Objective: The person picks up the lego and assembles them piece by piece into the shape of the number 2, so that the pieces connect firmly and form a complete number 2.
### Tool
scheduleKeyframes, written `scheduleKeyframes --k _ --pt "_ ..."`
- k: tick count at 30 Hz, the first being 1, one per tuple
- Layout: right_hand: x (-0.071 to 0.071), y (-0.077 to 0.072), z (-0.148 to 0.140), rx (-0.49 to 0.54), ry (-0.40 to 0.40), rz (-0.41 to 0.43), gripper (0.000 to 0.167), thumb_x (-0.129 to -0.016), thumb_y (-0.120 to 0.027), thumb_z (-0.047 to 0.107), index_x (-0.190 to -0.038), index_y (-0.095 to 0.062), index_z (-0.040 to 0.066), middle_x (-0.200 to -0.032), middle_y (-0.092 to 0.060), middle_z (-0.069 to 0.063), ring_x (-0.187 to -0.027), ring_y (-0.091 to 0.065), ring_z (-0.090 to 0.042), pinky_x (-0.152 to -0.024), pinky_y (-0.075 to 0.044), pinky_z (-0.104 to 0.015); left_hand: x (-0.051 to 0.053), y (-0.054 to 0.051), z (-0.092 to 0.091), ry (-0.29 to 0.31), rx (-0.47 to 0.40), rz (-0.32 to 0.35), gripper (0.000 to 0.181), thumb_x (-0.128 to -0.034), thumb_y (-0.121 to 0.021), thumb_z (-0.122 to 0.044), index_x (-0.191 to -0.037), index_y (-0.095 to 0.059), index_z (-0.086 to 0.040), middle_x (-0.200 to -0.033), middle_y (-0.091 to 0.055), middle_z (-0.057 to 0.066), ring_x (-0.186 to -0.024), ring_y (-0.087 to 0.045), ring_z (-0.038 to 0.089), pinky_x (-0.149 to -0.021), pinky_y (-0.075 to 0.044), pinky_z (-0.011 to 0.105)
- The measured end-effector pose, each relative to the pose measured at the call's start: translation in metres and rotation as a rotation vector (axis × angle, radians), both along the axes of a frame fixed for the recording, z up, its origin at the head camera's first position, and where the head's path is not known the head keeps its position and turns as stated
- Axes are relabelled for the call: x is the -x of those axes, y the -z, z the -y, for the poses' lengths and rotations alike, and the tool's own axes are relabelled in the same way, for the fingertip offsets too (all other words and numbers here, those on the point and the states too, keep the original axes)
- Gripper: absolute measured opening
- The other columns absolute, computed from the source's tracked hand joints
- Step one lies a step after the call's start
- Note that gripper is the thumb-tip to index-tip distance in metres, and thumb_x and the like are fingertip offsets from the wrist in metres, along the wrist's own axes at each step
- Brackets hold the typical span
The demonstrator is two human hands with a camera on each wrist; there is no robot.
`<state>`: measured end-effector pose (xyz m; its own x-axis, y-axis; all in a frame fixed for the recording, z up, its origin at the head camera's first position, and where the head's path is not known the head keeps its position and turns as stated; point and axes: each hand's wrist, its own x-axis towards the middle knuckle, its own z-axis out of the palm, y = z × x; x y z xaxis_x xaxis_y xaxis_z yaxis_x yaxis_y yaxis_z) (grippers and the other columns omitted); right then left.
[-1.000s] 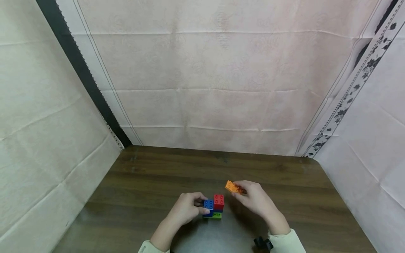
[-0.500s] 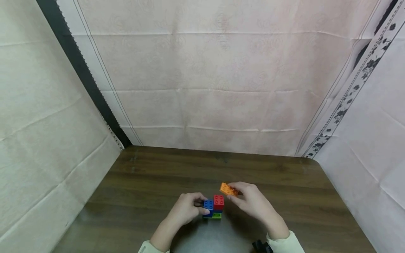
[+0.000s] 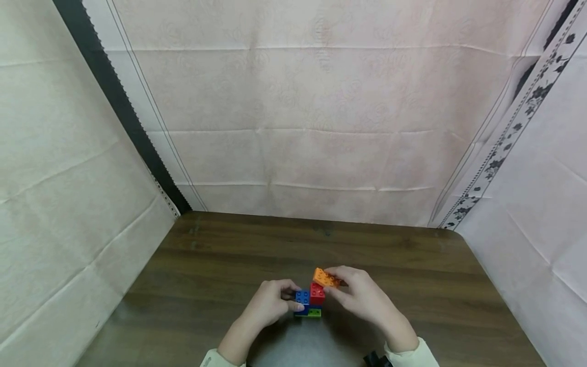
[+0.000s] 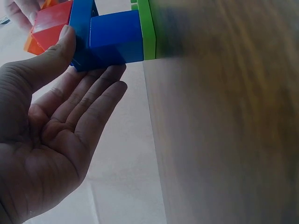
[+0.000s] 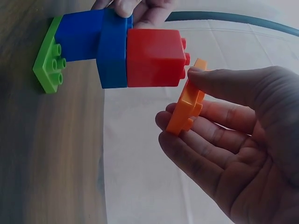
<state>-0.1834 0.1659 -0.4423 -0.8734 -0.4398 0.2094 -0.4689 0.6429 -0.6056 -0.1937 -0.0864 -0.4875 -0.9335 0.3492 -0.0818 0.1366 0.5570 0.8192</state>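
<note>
A stack of toy building bricks stands on the table. At its bottom is a green plate (image 5: 44,58), bearing a blue brick (image 5: 80,35). A flatter, longer blue brick (image 5: 112,53) lies above that, with a red brick (image 5: 154,58) on top at one end. My left hand (image 3: 270,304) pinches the stack by the longer blue brick, thumb on one side and fingers on the other. Between thumb and fingertips, my right hand (image 3: 364,295) holds a thin orange brick (image 5: 187,105), tilted close to the red brick's studs; the right wrist view shows a small gap.
Beneath everything is a brown wooden table (image 3: 220,265). Pale cloth (image 3: 293,127) hangs behind it and along both sides. A small black object (image 3: 377,360) sits by the right sleeve at the bottom edge.
My right hand has brought the orange brick leftward and slightly down, from right of the stack to over the red brick. The left hand and stack have stayed put.
</note>
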Motion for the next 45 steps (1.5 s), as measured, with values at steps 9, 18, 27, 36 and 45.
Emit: scheduleKeyframes --k 9,18,27,36,45 --pt "-0.007 -0.001 0.007 0.035 -0.089 0.024 0.034 -0.097 -0.070 0.029 -0.126 -0.066 0.012 -0.118 -0.068 0.003 -0.100 -0.066 -0.011 -0.086 -0.057 -0.037 -0.001 0.001 0.000 0.009 0.000 -0.013 0.021 -0.0820 -0.085 -0.023 -0.100 -0.073 -0.022 -0.091 -0.070 -0.008 -0.085 -0.065 0.012 -0.079 -0.055 0.043" --pt "-0.007 0.001 0.011 0.019 -0.104 0.007 0.032 -0.097 -0.069 0.025 -0.127 -0.066 0.013 -0.119 -0.067 0.003 -0.101 -0.065 -0.009 -0.088 -0.056 -0.036 -0.001 0.001 0.001 0.006 -0.004 -0.006 0.022 -0.0819 -0.085 -0.023 -0.101 -0.073 -0.022 -0.092 -0.070 -0.007 -0.086 -0.065 0.014 -0.079 -0.055 0.045" --pt "-0.009 -0.004 0.014 -0.013 -0.111 -0.003 0.032 -0.097 -0.069 0.022 -0.127 -0.066 0.012 -0.120 -0.068 0.002 -0.100 -0.064 -0.009 -0.087 -0.056 -0.034 0.000 0.002 0.000 0.010 -0.007 -0.014 0.023 -0.0817 -0.085 -0.022 -0.102 -0.073 -0.021 -0.091 -0.070 -0.007 -0.085 -0.066 0.014 -0.079 -0.055 0.043" --pt "-0.006 0.000 0.022 -0.015 -0.137 -0.043 0.033 -0.097 -0.069 0.022 -0.128 -0.066 0.013 -0.121 -0.068 0.004 -0.099 -0.063 -0.006 -0.087 -0.056 -0.033 0.001 0.002 0.000 0.017 -0.003 -0.011 0.022 -0.0822 -0.085 -0.023 -0.100 -0.073 -0.020 -0.090 -0.070 -0.008 -0.085 -0.066 0.014 -0.079 -0.056 0.043" --pt "-0.004 0.003 0.024 -0.017 -0.128 -0.026 0.034 -0.097 -0.069 0.025 -0.129 -0.066 0.014 -0.121 -0.069 0.003 -0.098 -0.064 -0.005 -0.086 -0.056 -0.031 0.001 0.004 0.001 0.018 -0.003 -0.009 0.022 -0.0816 -0.085 -0.024 -0.099 -0.072 -0.019 -0.090 -0.070 -0.008 -0.085 -0.065 0.011 -0.079 -0.056 0.042"
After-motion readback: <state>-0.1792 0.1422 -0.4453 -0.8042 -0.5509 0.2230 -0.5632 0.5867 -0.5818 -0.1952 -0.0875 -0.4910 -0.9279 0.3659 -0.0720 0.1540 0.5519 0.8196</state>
